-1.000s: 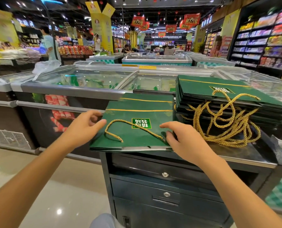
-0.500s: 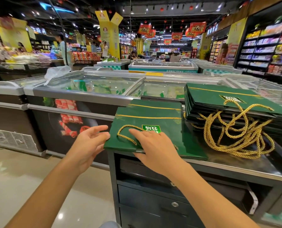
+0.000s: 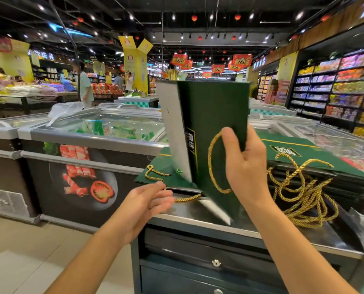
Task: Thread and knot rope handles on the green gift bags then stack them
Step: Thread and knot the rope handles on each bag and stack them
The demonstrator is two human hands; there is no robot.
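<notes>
In the head view, the right hand grips a green gift bag held upright above the steel-topped cabinet. The thumb lies across the bag's front face and the fingers curl behind its right edge. The bag's lower corner is down at the cabinet top. Its gold rope handle loops down the front face beside the thumb. The left hand hangs open at the cabinet's front left corner, fingers loosely spread, holding nothing. A rope end runs toward it, but contact cannot be told. A flat bag lies on the cabinet's left side, partly hidden by the raised one. A stack of roped bags fills the cabinet's right side, with its handles spilling forward. Glass-topped freezers stand behind and to the left of the cabinet, and stocked shelves stand off to its right
</notes>
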